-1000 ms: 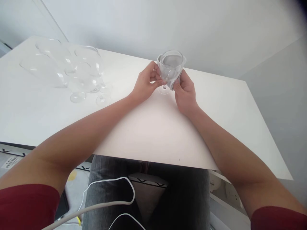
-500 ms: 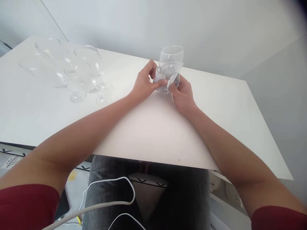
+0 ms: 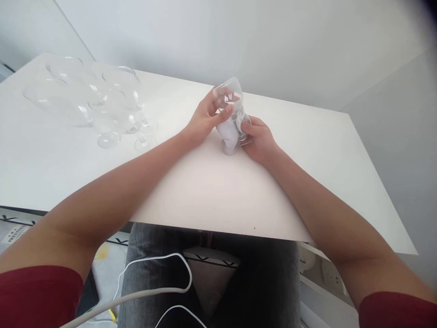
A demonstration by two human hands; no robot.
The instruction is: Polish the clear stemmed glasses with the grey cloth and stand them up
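Note:
My left hand (image 3: pixel 204 117) is closed around the bowl of a clear stemmed glass (image 3: pixel 236 89), its thumb across the near side and the fingers seen through the far side. The glass leans, rim up and to the left, above the table. A thin white cloth (image 3: pixel 228 132) hangs around the lower bowl and stem. My right hand (image 3: pixel 258 137) pinches the cloth against the stem and foot of the glass. Part of the foot shows beside the right fingers; the rest of the lower glass is hidden by cloth and fingers.
Several clear stemmed glasses (image 3: pixel 114 114) stand close together on the left of the white table (image 3: pixel 211 191). A pale wall (image 3: pixel 273 50) rises behind the table's back edge. White cables (image 3: pixel 153 290) loop below the front edge, over my lap.
The glass has gone from upright to tilted leftward and sits lower. My left hand has shifted up onto the bowl, and my right hand has moved down to the stem and foot with the cloth.

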